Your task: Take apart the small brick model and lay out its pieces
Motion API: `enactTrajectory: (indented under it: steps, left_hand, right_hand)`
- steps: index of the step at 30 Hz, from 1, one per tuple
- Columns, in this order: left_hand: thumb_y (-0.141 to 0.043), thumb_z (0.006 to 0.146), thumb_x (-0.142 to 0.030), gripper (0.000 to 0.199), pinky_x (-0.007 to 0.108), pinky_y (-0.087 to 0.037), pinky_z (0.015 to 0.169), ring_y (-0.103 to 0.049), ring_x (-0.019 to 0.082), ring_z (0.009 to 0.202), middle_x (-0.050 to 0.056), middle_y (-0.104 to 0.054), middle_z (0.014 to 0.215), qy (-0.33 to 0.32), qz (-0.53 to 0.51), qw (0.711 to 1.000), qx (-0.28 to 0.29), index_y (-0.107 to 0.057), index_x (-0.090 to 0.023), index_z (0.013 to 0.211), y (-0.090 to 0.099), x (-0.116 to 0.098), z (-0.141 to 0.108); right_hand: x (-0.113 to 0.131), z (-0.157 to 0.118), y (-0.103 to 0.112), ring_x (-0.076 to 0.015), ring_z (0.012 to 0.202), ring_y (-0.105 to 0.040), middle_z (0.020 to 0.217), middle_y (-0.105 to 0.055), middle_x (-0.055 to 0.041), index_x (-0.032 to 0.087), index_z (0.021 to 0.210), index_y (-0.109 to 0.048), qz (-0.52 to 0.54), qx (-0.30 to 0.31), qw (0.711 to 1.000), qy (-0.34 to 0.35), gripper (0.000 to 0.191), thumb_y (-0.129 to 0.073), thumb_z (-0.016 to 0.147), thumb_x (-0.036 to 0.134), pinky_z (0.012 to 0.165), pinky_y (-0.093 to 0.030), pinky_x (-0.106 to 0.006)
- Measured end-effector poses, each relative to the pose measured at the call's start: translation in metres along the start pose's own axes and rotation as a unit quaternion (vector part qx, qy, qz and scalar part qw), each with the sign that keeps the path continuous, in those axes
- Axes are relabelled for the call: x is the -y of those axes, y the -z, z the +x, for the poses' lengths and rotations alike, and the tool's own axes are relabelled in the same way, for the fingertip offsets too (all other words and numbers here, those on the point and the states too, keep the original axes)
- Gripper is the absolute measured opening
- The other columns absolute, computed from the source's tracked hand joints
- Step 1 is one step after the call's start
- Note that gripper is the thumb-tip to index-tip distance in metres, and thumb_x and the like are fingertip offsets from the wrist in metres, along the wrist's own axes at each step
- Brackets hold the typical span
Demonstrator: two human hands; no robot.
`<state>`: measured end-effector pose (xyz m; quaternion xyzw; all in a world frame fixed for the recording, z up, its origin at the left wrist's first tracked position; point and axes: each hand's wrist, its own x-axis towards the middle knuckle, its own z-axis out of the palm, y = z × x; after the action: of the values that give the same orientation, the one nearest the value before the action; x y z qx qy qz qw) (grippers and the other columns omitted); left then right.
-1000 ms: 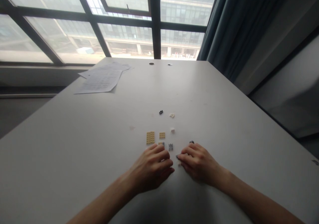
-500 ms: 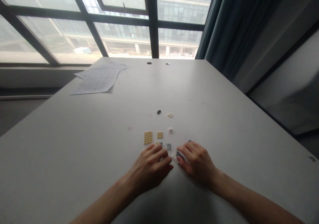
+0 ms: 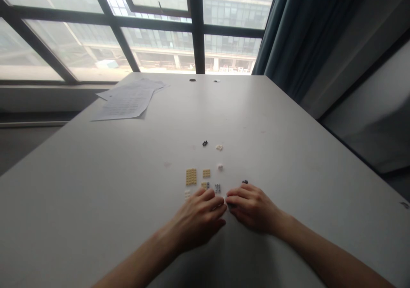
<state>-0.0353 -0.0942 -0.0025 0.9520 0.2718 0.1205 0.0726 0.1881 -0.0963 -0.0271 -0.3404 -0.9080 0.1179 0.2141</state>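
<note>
Near the front of the white table, my left hand (image 3: 201,215) is closed with curled fingers. Whatever it may hold is hidden by its own fingers. Almost fingertip to fingertip with it, my right hand (image 3: 254,209) closes on grey toy bricks (image 3: 230,204), of which only a dark sliver shows. Just beyond the hands lie a grey piece (image 3: 218,188) and a tan-and-grey piece (image 3: 205,185). White pieces (image 3: 187,194) lie left of my left hand. Past my right knuckles sits a small dark piece (image 3: 245,181).
A large tan studded group (image 3: 191,176) and a smaller tan one (image 3: 206,173) lie ahead. Farther on are a pinkish-white piece (image 3: 220,167), small black pieces (image 3: 205,143) and cream pieces (image 3: 219,147). Paper sheets (image 3: 128,102) rest at the table's far left, before the window.
My right fingers have closed further, covering the grey and white bricks that showed before. My left hand has shifted slightly right and down, uncovering white pieces at its left.
</note>
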Motion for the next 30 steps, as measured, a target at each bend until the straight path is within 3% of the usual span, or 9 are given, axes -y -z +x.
enactTrajectory:
  steps: [6,11,18,22,30]
  left_hand:
    - [-0.058,0.087,-0.028,0.015,0.036,-0.04,0.075,-0.052,0.02,0.084,0.003,-0.063,0.095,0.007,0.004,1.0,0.012,-0.059,-0.02,0.099,-0.001,0.002,0.001]
    - [-0.057,0.087,-0.028,0.018,0.035,-0.039,0.076,-0.053,0.02,0.086,0.004,-0.064,0.101,0.007,0.017,1.0,0.006,-0.058,-0.02,0.104,-0.002,0.002,0.001]
    - [-0.056,0.088,-0.03,0.03,0.036,-0.04,0.079,-0.053,0.021,0.093,0.005,-0.059,0.12,-0.004,0.023,1.0,0.007,-0.054,-0.023,0.117,-0.001,-0.001,0.0]
    - [-0.06,0.086,-0.032,0.034,0.037,-0.04,0.081,-0.053,0.022,0.095,0.006,-0.059,0.118,0.004,0.019,0.999,0.039,-0.053,-0.023,0.118,-0.002,-0.002,0.002]
    - [-0.063,0.084,-0.035,0.034,0.036,-0.04,0.082,-0.053,0.021,0.093,0.005,-0.06,0.111,0.005,0.015,0.999,0.045,-0.054,-0.022,0.114,-0.001,-0.003,0.002]
  right_hand:
    - [0.007,0.0,-0.005,-0.0201,0.089,-0.058,0.099,-0.067,-0.0071,0.019,0.106,-0.062,0.006,-0.029,0.998,-0.048,0.019,-0.054,0.089,0.02,0.082,-0.048,-0.035]
    - [-0.001,-0.004,0.001,-0.0217,0.098,-0.058,0.109,-0.064,-0.0086,0.019,0.117,-0.057,0.039,-0.022,0.998,-0.044,0.034,-0.061,0.083,0.023,0.088,-0.049,-0.036]
    - [-0.01,-0.008,0.018,-0.019,0.104,-0.057,0.115,-0.061,-0.0076,0.02,0.12,-0.057,0.114,0.01,0.991,-0.064,0.049,-0.056,0.073,0.003,0.093,-0.048,-0.03]
    - [-0.009,-0.008,0.015,-0.0194,0.093,-0.059,0.102,-0.063,-0.0069,0.02,0.113,-0.061,0.105,0.031,0.992,-0.069,0.042,-0.054,0.075,0.004,0.085,-0.05,-0.031]
    - [-0.002,-0.006,0.006,-0.0176,0.079,-0.059,0.085,-0.064,-0.0051,0.019,0.098,-0.063,0.096,0.015,0.994,-0.05,0.017,-0.053,0.086,0.013,0.072,-0.048,-0.028]
